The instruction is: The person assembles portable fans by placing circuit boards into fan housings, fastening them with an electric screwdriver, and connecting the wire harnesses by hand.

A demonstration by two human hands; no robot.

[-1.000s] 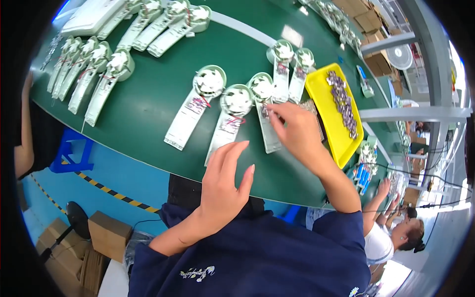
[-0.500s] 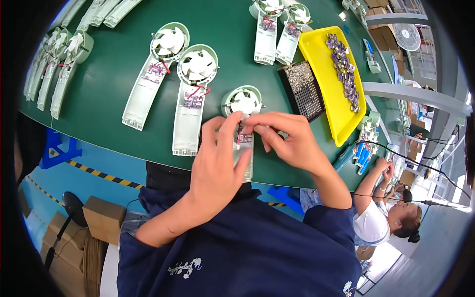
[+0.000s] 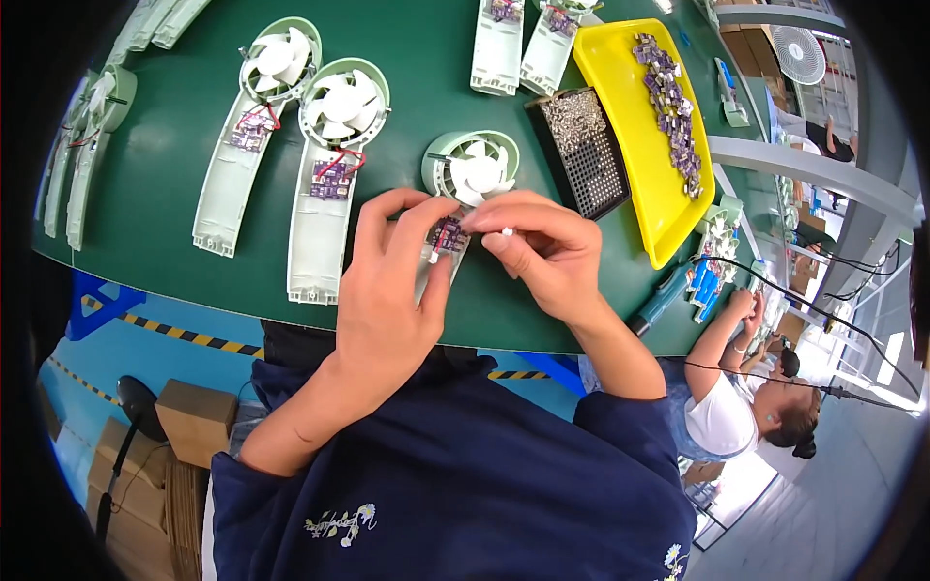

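Note:
A pale green handheld-fan half-shell [image 3: 470,160] with a white fan blade [image 3: 479,172] lies before me, tilted, its handle partly hidden by my hands. Inside the handle are a purple circuit board [image 3: 449,234] and a small white connector [image 3: 433,258]. My left hand [image 3: 392,276] is curled over the shell from the left, its fingertips at the neck by the board and its thumb beside the handle. My right hand [image 3: 552,254] is closed in a pinch above the board, with a small white plug [image 3: 508,231] showing between the fingers; the rest of what it grips is hidden.
Two fan half-shells [image 3: 325,208] lie to the left, with more at the far left and far side. At right are a black box of small metal parts [image 3: 586,150], a yellow tray [image 3: 651,228] of circuit boards and a teal power tool [image 3: 666,295]. A co-worker [image 3: 722,416] sits beyond.
The fan shells and tray sit farther left and higher in view. The held shell has tilted, its handle swinging left. My right fingers have shifted at the board, and a white plug now shows there.

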